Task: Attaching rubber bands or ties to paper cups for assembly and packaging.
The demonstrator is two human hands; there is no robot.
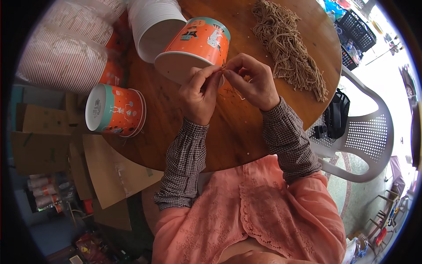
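Note:
An orange paper bucket (198, 39) with a teal band and printed figures lies tipped on the wooden table, its white-edged round end toward me. Just at its near right side, my left hand (201, 94) and my right hand (255, 81) meet fingertip to fingertip. Both are closed in a pinch on a thin cord, most of which the fingers hide. A short pale length of it shows below my right hand. To the right of the hands lies a thick bundle of tan cords (285, 42).
Another orange bucket (125, 110), with a cord loop at its rim, lies at the table's left edge. Behind it are plastic-wrapped bucket stacks (61, 53) and nested white tubs (154, 26). Cardboard boxes (44, 149) stand left; a plastic chair (369, 127) holding a black bag (338, 114) stands right.

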